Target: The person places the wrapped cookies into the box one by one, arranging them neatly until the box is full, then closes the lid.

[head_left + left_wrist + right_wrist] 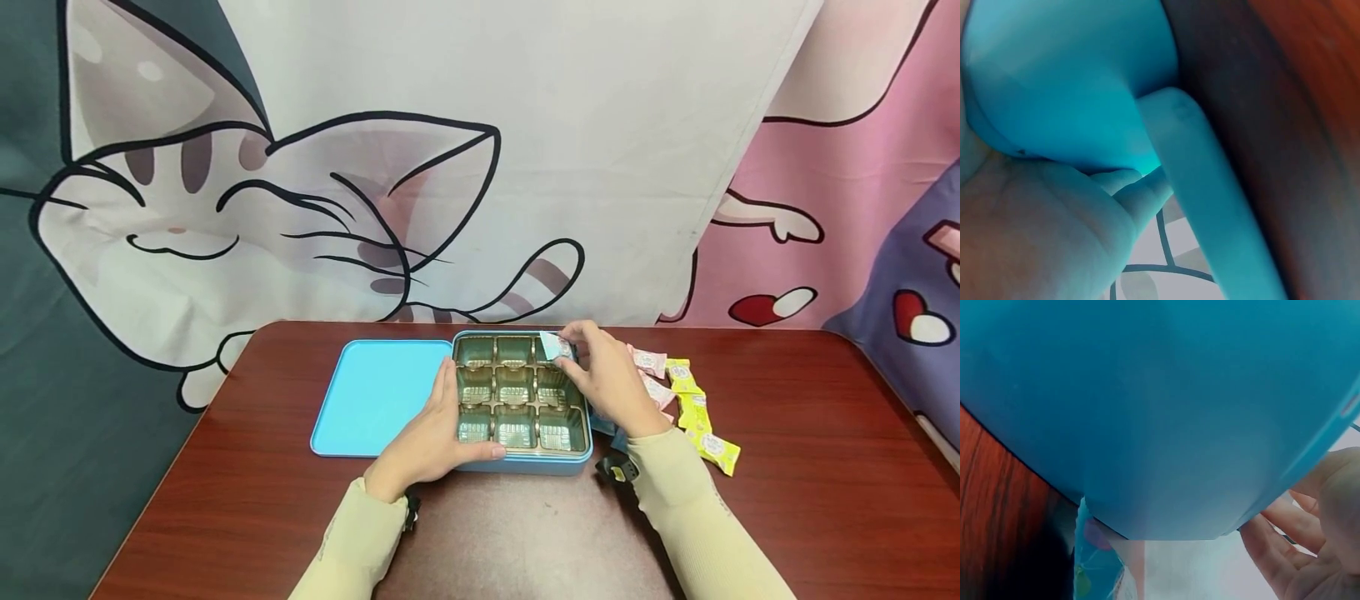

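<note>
Evidently, the right hand (pixel 609 375) pinches a pale blue wrapped packet (pixel 553 345) between its thumb and fingers, over the far right compartment of the golden tray (pixel 493 404); whether the packet touches the tray I cannot tell. That tray, three compartments by three, sits inside a blue box (pixel 525 465) at the far side of the reddish-brown desk (pixel 225 500). Against the box's left side rests the left hand (pixel 435 433), its fingers straight and close together, pointing away from the person, with the thumb stretched out along the near rim. Just left of the box lies a flat blue lid (pixel 382 396). To the right, pink packets (pixel 649 362) lie near several yellow packets (pixel 693 412), and blue packets (pixel 602 423) show just beside the box, partly hidden by the right arm. Behind the desk hangs a cloth backdrop (pixel 600 125) with a smiling cartoon cat.
</note>
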`<state>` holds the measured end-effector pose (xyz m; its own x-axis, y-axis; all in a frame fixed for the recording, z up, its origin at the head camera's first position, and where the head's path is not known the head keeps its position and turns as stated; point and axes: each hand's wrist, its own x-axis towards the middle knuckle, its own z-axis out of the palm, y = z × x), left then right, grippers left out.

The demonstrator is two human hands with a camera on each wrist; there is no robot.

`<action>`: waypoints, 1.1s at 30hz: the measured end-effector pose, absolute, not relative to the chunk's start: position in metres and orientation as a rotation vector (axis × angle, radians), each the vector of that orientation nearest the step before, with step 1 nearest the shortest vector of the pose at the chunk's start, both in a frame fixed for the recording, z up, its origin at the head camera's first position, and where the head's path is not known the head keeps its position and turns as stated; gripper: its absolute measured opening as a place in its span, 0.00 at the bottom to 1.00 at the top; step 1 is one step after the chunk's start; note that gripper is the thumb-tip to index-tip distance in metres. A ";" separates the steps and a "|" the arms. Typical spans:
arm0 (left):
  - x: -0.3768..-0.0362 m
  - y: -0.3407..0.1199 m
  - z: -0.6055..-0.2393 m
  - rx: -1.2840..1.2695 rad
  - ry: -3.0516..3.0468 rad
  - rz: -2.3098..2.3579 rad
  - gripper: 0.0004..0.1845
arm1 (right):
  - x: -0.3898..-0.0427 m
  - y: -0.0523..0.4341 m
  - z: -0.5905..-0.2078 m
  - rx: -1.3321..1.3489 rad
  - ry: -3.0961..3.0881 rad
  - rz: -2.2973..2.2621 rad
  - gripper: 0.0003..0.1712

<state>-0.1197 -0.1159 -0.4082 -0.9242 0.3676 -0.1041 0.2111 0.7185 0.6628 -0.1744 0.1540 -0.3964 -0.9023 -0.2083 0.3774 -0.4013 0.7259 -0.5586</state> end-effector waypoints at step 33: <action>-0.120 -0.118 -0.408 0.476 2.683 1.013 0.74 | -0.185 0.149 -0.394 0.621 -2.695 0.717 0.10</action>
